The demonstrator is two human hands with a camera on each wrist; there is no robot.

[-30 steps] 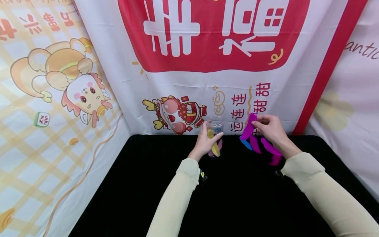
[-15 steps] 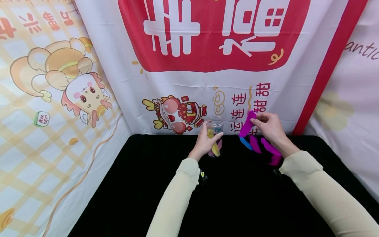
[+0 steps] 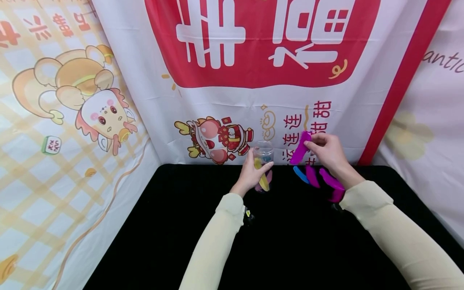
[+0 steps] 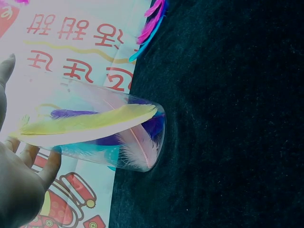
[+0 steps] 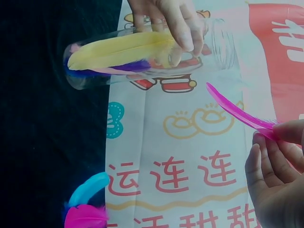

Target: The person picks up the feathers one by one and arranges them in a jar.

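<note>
**Magenta feather is sitting just right of the jar mouth**

So the left hand is wrapping its fingers round a clear jar that's standing upright near the back edge of the black tabletop. The jar is already holding a yellow feather plus some purple, pink and blue ones, all lying along the jar's length with their tips pointing up toward the mouth.

The right hand is pinching a magenta feather by one end, up off the tabletop. The key bit: the jar is lying at about 9 o'clock from that hand, close but not touching, and the open mouth is sitting a little lower than the pinch. The feather's long axis is running on a slant, from the fingers at roughly 1 o'clock down to its free tip at 7 o'clock, so the tip is aiming down and toward the jar side. In the right wrist view the free tip is hanging just beside the jar's rim, still outside it.

The right hand is clearly the nearer one to the spare feathers: a blue feather and more magenta ones are lying on the tabletop right under that wrist, at about 6 o'clock from the hand.
</note>
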